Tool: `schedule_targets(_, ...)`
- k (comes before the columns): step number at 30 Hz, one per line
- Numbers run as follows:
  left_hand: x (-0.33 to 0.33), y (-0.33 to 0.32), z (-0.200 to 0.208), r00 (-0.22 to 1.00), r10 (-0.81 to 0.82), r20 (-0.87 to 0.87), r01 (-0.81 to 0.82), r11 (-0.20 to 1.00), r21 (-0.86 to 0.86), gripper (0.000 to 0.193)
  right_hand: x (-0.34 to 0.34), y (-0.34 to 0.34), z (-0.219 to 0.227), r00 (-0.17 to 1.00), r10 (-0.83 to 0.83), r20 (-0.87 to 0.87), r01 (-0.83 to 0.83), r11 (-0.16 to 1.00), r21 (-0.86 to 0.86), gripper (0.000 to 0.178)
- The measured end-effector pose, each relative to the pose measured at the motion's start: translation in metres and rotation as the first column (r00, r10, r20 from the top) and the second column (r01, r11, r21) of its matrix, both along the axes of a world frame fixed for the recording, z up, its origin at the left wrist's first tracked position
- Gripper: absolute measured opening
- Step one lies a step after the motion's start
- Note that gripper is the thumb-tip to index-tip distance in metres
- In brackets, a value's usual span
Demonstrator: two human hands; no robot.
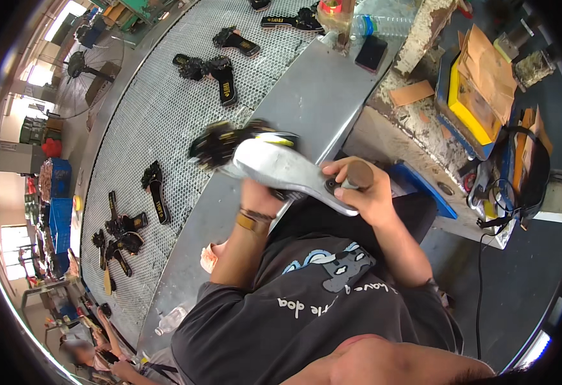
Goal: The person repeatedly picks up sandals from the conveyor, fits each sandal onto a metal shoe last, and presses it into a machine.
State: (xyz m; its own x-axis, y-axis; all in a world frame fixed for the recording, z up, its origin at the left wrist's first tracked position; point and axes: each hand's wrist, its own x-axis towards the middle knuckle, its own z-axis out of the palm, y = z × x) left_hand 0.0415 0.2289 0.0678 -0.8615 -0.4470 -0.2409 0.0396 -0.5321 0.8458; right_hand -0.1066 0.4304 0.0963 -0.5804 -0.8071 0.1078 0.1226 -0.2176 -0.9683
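In front of my body a sandal (281, 168) is held sideways, its pale grey sole turned up toward me. Its black, fluffy-looking upper is smeared by motion at the far left end. My left hand (259, 197) is closed around the sandal from below, near the middle of the sole, with the fingers mostly hidden. At the heel end, my right hand (367, 196) is closed on a tool with a brown round handle end (359, 174); the tool's working end cannot be made out. A small dark piece (331, 185) shows by the right fingertips, against the heel.
Several black sandals lie on the perforated conveyor belt (127, 128) to the left. A smooth metal ledge (306, 90) runs beside it, with a phone (371, 53) and water bottle (383, 25). At right stand a yellow-blue box (470, 106) and a cable (480, 289). Another person (95, 353) works at lower left.
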Motion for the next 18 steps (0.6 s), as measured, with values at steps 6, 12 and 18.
schedule_targets(6,0.050,-0.099,-0.037,0.712,0.702,-0.014,-0.637,0.653,0.409,0.064,-0.042,-0.038,-0.051,0.983,-0.013,-0.183,0.063,0.961,0.269,0.023)
schedule_targets(12,0.081,-0.108,-0.049,0.624,0.781,0.000,-0.745,0.595,0.302,0.053,-0.053,-0.088,-0.104,0.867,-0.204,-0.454,0.395,0.837,0.378,0.038)
schedule_targets(18,0.099,-0.097,-0.088,0.699,0.705,0.123,-0.704,0.648,0.290,0.040,0.036,-0.091,-0.111,0.712,-0.116,-0.692,0.311,0.936,0.164,0.045)
